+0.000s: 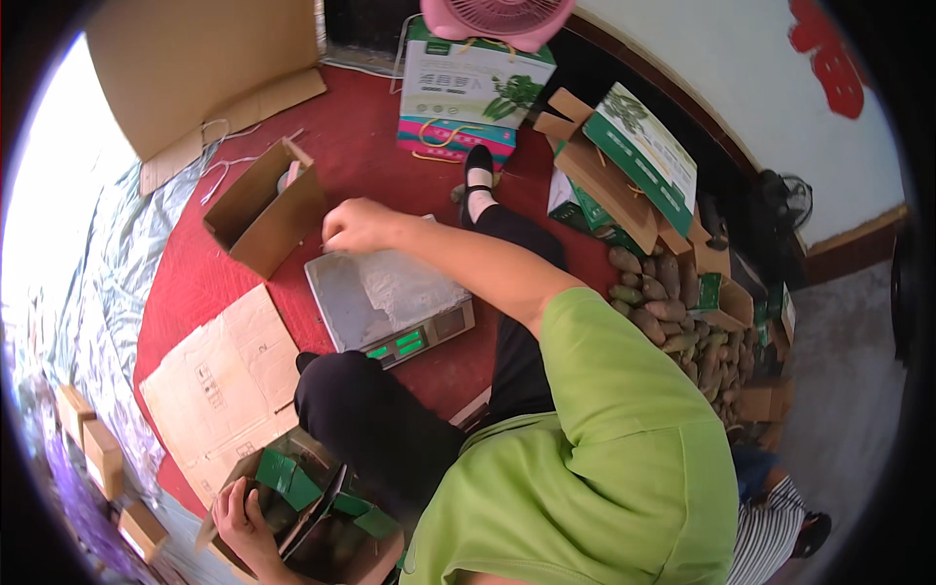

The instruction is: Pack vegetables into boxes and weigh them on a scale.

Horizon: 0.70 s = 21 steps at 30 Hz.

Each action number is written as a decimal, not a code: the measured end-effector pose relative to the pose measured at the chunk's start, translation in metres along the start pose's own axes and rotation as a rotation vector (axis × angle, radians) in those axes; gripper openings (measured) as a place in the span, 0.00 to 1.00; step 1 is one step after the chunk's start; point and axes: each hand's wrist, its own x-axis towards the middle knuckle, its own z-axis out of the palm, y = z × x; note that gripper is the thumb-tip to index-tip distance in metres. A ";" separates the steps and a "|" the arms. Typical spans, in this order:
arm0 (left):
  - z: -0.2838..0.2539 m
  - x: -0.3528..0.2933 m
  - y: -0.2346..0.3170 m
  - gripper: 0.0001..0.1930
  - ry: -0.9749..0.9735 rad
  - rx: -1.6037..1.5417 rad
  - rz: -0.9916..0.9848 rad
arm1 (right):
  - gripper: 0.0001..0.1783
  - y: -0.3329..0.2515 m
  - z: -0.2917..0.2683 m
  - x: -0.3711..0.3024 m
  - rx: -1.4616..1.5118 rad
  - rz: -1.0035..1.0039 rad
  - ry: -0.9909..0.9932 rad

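My right hand (359, 226) hovers over the far left corner of a digital scale (385, 288) with a flat silvery plate and green lit displays. Its fingers are curled together; whatever they may hold is too small to make out. Just beyond it, to the left, stands an open narrow cardboard box (265, 210) with something pale inside. At the lower left, my left hand (244, 526) grips the edge of an open cardboard box (375, 561) with green flaps. Its contents are dark and hard to see.
A flattened cardboard sheet (224, 390) lies on the red mat (180, 292). Root vegetables (668, 312) are heaped at right beside opened cartons (634, 166). A pink fan (502, 18) tops stacked boxes (468, 83). Another person in stripes (770, 536) shows at lower right.
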 end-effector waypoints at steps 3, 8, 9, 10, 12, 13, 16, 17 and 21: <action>0.005 0.032 0.042 0.09 0.018 -0.105 0.080 | 0.12 0.053 -0.047 -0.049 0.476 0.290 0.113; 0.021 0.086 0.112 0.11 0.027 -0.222 0.253 | 0.12 0.128 -0.113 -0.151 0.750 0.570 0.628; 0.027 0.096 0.130 0.10 0.039 -0.255 0.336 | 0.14 0.141 -0.123 -0.174 0.844 0.587 0.737; 0.031 0.106 0.148 0.10 0.051 -0.286 0.418 | 0.16 0.154 -0.132 -0.195 0.939 0.600 0.845; 0.038 0.121 0.191 0.09 0.016 -0.309 0.522 | 0.22 0.190 -0.146 -0.234 1.067 0.633 1.073; 0.041 0.124 0.207 0.09 -0.007 -0.322 0.553 | 0.22 0.198 -0.152 -0.248 1.073 0.631 1.079; 0.054 0.134 0.247 0.10 -0.082 -0.361 0.637 | 0.31 0.224 -0.167 -0.284 1.240 0.650 1.350; 0.060 0.137 0.257 0.10 -0.095 -0.377 0.662 | 0.33 0.234 -0.172 -0.294 1.316 0.619 1.463; 0.088 0.141 0.275 0.09 -0.200 -0.439 0.642 | 0.34 0.258 -0.191 -0.317 1.476 0.530 1.723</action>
